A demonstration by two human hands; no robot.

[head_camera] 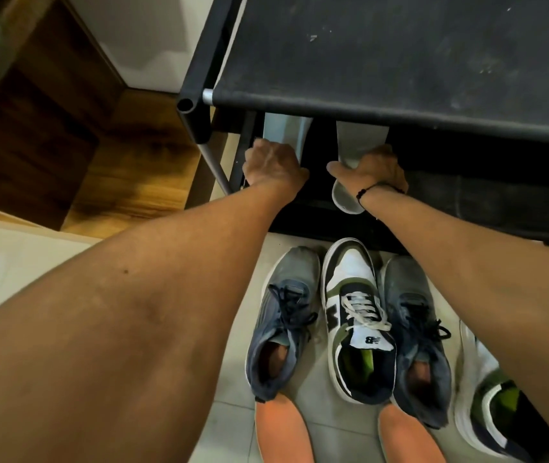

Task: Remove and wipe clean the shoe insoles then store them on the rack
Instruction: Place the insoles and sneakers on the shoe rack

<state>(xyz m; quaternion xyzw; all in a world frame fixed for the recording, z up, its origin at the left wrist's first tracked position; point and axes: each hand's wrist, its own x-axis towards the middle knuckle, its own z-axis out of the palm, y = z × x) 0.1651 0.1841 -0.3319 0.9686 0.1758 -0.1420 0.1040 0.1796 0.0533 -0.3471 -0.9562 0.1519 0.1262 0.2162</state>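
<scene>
Left hand (275, 162): arm stretched forward and down under the top shelf of the black fabric-and-tube shoe rack (400, 61), back of the hand up, knuckles bent; fingers curl down over the near end of a pale grey foam insole (286, 130) and grip it.
Right hand (371, 168): arm reaches in alongside, wrist with a dark bead bracelet (375, 188); thumb points left across a second pale grey insole (350, 155), fingers fold over its right edge, clamped on it.
Insoles: both lie lengthwise on the rack's lower black shelf (483, 202), side by side and apart; the heel of the right one juts past the shelf's front edge.
Floor: two grey-blue lace-up trainers (283, 319) stand either side of a white, navy and olive sneaker (353, 319), all touching, toes toward the rack; two orange insoles (283, 432) lie just behind the grey pair.
Hidden: the insoles' far ends vanish under the top shelf; the left hand's fingertips are covered by the hand itself; another white and olive sneaker (497, 412) is blurred and partly behind the right forearm; the orange insoles are cut off by the bottom edge.
</scene>
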